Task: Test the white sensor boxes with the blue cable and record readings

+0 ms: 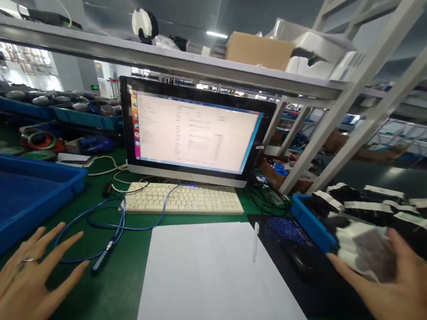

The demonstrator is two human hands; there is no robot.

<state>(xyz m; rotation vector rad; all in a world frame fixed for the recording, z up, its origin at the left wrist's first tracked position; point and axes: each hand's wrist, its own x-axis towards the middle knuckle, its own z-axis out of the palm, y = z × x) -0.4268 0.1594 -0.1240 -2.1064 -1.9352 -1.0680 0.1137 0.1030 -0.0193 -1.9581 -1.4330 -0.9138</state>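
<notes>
My left hand (35, 273), with a ring on one finger, is spread above the green table (117, 294) and holds nothing. Close to its fingertips lies a looped blue cable (89, 220) with a dark plug end (101, 260). At the right, my right hand (401, 289) is slightly blurred, its thumb and fingers around a white and grey item in clear plastic wrap (369, 249). That item is at the near side of a blue bin (313, 223) filled with several black and white pieces (372, 207). Part of the grip is hidden.
A monitor (193, 136) stands behind a white keyboard (188, 201). White paper (213, 280) with a pen (255, 241) lies in the middle, beside a mouse (301, 258) on a dark pad (286, 230). A blue tray (57, 176) is at left; a shelf (172, 57) runs overhead.
</notes>
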